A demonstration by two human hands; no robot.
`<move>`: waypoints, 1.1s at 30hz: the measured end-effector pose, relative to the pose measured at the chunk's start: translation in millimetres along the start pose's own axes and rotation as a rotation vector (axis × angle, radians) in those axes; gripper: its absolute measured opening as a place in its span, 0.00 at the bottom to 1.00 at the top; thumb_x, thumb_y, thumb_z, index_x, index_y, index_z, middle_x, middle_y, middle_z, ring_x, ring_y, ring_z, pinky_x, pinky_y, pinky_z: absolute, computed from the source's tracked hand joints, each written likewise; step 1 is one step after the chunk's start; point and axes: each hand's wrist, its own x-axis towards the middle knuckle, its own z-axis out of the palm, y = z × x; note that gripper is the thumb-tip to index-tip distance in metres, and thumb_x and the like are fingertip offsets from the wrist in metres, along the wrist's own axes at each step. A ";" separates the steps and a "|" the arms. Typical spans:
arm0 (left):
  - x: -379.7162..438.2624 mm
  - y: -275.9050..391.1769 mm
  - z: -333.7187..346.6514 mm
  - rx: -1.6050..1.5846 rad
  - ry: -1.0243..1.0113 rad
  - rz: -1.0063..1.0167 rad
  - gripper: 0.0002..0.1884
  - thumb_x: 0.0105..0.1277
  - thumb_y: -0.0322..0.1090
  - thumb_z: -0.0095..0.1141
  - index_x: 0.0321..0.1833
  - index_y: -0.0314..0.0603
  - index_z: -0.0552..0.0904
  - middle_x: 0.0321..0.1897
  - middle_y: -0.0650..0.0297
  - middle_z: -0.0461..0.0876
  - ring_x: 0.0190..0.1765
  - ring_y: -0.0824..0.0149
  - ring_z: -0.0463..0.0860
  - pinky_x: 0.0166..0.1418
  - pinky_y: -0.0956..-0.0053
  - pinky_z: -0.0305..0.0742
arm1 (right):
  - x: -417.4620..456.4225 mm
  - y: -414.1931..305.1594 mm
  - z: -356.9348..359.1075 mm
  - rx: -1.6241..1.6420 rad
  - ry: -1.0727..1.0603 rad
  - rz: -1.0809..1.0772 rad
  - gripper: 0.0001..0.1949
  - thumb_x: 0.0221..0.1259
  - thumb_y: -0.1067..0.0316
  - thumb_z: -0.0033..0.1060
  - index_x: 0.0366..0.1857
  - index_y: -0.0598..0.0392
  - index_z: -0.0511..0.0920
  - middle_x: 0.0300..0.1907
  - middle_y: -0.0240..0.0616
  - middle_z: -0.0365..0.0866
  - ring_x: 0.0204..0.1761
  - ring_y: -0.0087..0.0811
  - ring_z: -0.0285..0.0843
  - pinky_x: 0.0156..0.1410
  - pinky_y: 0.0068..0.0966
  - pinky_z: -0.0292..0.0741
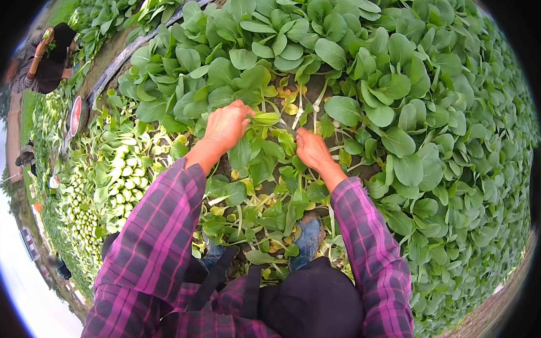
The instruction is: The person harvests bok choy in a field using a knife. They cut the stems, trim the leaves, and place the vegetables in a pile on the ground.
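My left hand (pixel 228 125) is closed around a bok choy plant (pixel 267 119), its pale green base pointing right and its leaves hanging below my fingers. Just right of that base, my right hand (pixel 313 148) is closed, thumb side up. From it a thin grey blade (pixel 288 128), apparently of a small knife, points up and left towards the base; the handle is hidden in my fist. Under both hands lie loose green and yellowed leaves (pixel 260 204) on dark soil. Cut white stalks (pixel 298 112) lie beyond my right hand.
Standing bok choy (pixel 413 165) grows densely ahead and to the right. Harvested heads (pixel 127 177) are piled at left, near a red basin (pixel 75 115). A grey plastic strip (pixel 122 59) edges the bed. Another person (pixel 44 62) crouches at far left. My blue boot (pixel 308 237) stands among leaves.
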 end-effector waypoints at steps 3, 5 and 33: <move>-6.5 1.1 -6.1 -0.186 0.056 0.038 0.10 0.62 0.33 0.64 0.46 0.51 0.86 0.41 0.62 0.83 0.42 0.52 0.84 0.48 0.60 0.79 | -16.4 -2.5 -3.8 0.110 0.129 0.040 0.12 0.72 0.63 0.47 0.48 0.58 0.76 0.33 0.51 0.82 0.36 0.46 0.82 0.44 0.41 0.76; -14.3 -6.7 -11.0 -0.397 0.097 0.077 0.10 0.63 0.32 0.64 0.47 0.49 0.86 0.39 0.62 0.82 0.40 0.57 0.84 0.46 0.66 0.79 | -23.5 -18.2 -16.2 0.370 0.224 0.061 0.13 0.73 0.61 0.49 0.51 0.57 0.77 0.31 0.43 0.81 0.31 0.34 0.80 0.41 0.34 0.76; 0.1 74.9 -4.3 0.063 -0.122 -0.201 0.26 0.59 0.42 0.65 0.62 0.52 0.78 0.41 0.52 0.87 0.46 0.49 0.86 0.50 0.55 0.80 | -23.2 -26.0 -6.2 0.263 0.209 0.012 0.14 0.69 0.64 0.51 0.52 0.58 0.77 0.38 0.57 0.84 0.41 0.56 0.82 0.51 0.42 0.76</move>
